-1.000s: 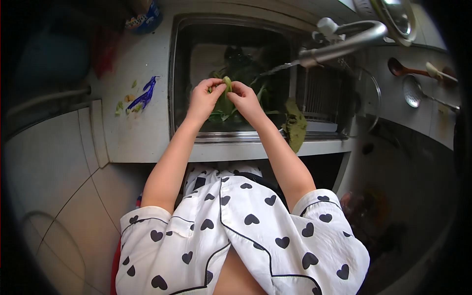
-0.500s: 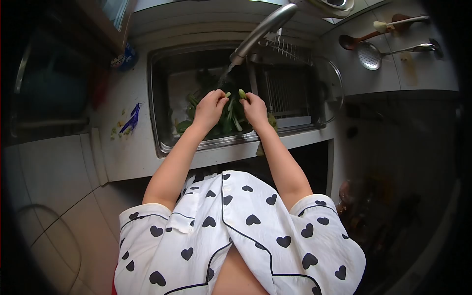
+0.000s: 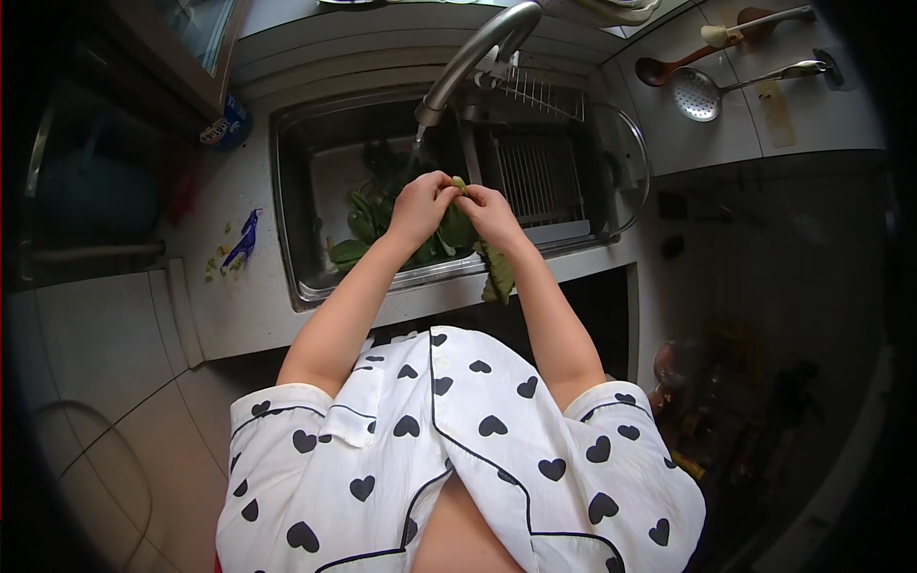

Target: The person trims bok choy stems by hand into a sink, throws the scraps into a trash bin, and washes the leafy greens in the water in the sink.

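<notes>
My left hand (image 3: 420, 206) and my right hand (image 3: 491, 216) meet over the sink (image 3: 325, 162), fingers pinched together. Between their fingertips is the pale green end of a leafy green's stalk (image 3: 458, 183). Dark leaves from it hang below, partly hidden by my hands. More leafy greens (image 3: 361, 225) lie in the left basin, under and left of my left hand. A limp, yellowish-green leaf (image 3: 498, 277) droops over the sink's front edge beneath my right wrist.
Water runs from the curved faucet (image 3: 468, 72) behind my hands. A dish rack (image 3: 540, 177) sits in the right basin. Blue plastic wrapping (image 3: 245, 241) and green scraps lie on the left counter. A slotted ladle (image 3: 696, 94) hangs on the right wall.
My hands have come together at the stalk; before, they were apart, each pinching a green piece. The limp leaf hangs further into view at the front edge. The view has shifted slightly.
</notes>
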{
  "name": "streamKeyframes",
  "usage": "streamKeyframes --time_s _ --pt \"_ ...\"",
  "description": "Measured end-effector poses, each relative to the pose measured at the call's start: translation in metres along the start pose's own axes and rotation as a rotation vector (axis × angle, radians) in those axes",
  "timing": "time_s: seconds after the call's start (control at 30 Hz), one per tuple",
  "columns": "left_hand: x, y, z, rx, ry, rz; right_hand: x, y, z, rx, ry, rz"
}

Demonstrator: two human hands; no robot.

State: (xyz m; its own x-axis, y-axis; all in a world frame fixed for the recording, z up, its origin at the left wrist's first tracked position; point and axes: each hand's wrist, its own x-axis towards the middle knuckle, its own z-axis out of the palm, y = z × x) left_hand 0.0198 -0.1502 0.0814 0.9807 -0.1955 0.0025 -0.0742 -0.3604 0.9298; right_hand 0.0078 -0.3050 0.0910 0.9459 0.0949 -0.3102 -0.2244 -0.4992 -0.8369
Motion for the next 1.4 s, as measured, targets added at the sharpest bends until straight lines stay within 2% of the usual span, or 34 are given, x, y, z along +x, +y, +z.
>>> streamKeyframes --time_s 0.1,0.2,0.23,0.33,0.4,0.57,0.7,0.83,1.03,1.13,1.17,1.27,1.4 --pt "-0.002 -0.002 0.0 0.151 0.002 0.073 0.003 0.008 0.003 -0.134 0.077 -0.058" --pt "-0.006 -0.001 -0.003 0.311 -0.048 0.097 0.001 0.002 0.006 -0.523 0.195 -0.108" --pt "-0.006 -0.002 -0.004 0.341 -0.053 0.097 0.001 0.003 0.008 -0.556 0.268 -0.188" --pt "-0.007 -0.003 -0.007 0.322 -0.037 0.049 0.009 0.011 0.006 -0.596 0.337 -0.026" --pt "-0.006 -0.007 -0.01 0.238 -0.028 0.009 0.01 0.011 -0.002 -0.49 0.306 0.029" --pt "-0.003 -0.005 -0.005 -0.024 -0.012 -0.157 0.011 0.008 -0.003 0.002 0.1 -0.014" --pt "0.002 0.0 0.0 -0.156 0.014 -0.146 -0.002 -0.022 0.004 -0.211 0.194 -0.031" --pt "0.005 0.002 -0.001 -0.128 -0.02 -0.2 -0.004 -0.018 0.009 -0.467 0.239 -0.238" --pt "0.005 -0.014 -0.005 -0.15 -0.099 -0.143 0.002 -0.01 0.002 0.193 -0.081 -0.064" --pt "0.005 -0.013 -0.012 -0.152 -0.178 -0.129 0.001 -0.023 -0.01 0.078 -0.15 0.021" --pt "0.005 -0.011 -0.015 -0.15 -0.208 -0.126 0.004 -0.018 -0.011 0.127 -0.154 0.036" --pt "0.004 -0.008 -0.024 -0.096 -0.296 -0.104 0.01 -0.01 -0.015 0.107 -0.15 -0.009" --pt "0.002 -0.007 -0.027 0.109 -0.32 -0.056 0.01 -0.014 -0.011 -0.454 0.066 -0.063"
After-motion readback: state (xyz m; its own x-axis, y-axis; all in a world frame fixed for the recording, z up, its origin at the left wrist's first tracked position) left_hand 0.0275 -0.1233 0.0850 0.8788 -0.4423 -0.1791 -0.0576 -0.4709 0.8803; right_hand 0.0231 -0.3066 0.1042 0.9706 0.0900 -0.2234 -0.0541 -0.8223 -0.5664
